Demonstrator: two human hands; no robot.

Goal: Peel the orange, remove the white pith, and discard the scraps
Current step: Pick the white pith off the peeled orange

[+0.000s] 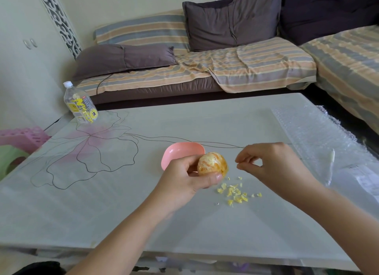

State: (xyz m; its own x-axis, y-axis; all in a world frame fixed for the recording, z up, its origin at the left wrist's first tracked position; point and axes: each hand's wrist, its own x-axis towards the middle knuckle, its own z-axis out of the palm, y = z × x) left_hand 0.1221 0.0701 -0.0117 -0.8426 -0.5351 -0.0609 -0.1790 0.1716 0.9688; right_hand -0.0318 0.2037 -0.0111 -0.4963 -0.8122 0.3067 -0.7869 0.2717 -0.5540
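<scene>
left hand [184, 178] is gripping the orange [212, 164] from its left and underside, thumb lying across the lower front, holding it just above the table [123, 203]; right hand [272, 166] is hovering just to the right of the fruit, apart from it, fingers curled with thumb and forefinger drawn into a tight pinch, and whether a shred of pith is sitting between them is too small to tell; key relation: the bare face of the orange is pointing up and right, straight at the right hand's pinch, so the right hand is the nearer one for the next pick while the left is doing the turning; fruit is roughly round, no real long axis, skin looking fully off, surface showing pale stringy pith veining over soft orange segments, so I'm judging we're in the pith stage; small yellow-white scraps [235, 194] are lying loose on the table just below and right of the orange, not in the pink dish [180, 151], which is sitting right behind the left hand, shallow, smooth plastic; tabletop is looking glossy and hard with a printed flower outline; scraps are looking light and flaky, likely needing a sweep or a gather when discarding
</scene>
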